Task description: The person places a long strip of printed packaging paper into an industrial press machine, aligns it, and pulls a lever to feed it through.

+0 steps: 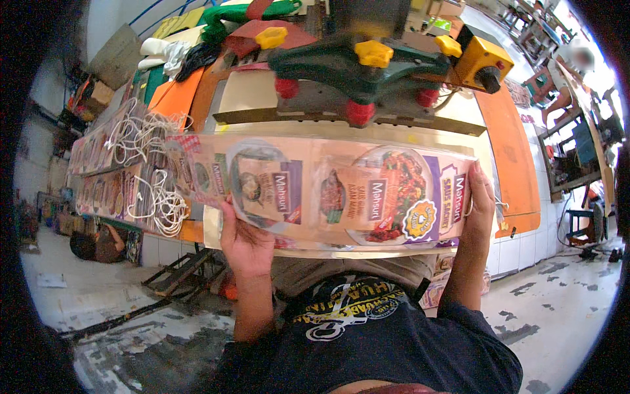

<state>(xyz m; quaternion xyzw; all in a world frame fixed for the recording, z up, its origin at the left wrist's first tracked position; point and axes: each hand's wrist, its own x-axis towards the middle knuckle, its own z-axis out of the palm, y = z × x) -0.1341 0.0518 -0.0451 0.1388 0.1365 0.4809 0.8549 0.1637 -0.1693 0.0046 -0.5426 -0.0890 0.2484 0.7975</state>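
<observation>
A long, glossy printed bag (308,197) in pale orange and purple, with food pictures on it, stretches across in front of me. My left hand (246,246) grips its lower edge left of the middle, thumb showing on the near face and the other fingers partly hidden. At the bag's right end, my right hand (481,190) is closed round the edge, with a bit of white cord beside it. The bag's left end overlaps piles of similar printed bags (98,194) with white cord handles (157,203). Behind the held bag stands a dark green press (348,69) with yellow knobs and red feet.
A yellow control box (484,62) with a black knob sits right of the press. Orange board (508,151) covers the table's right side. Cloths and a green bundle (239,16) lie at the back left. Other people (98,244) are at the left and far right.
</observation>
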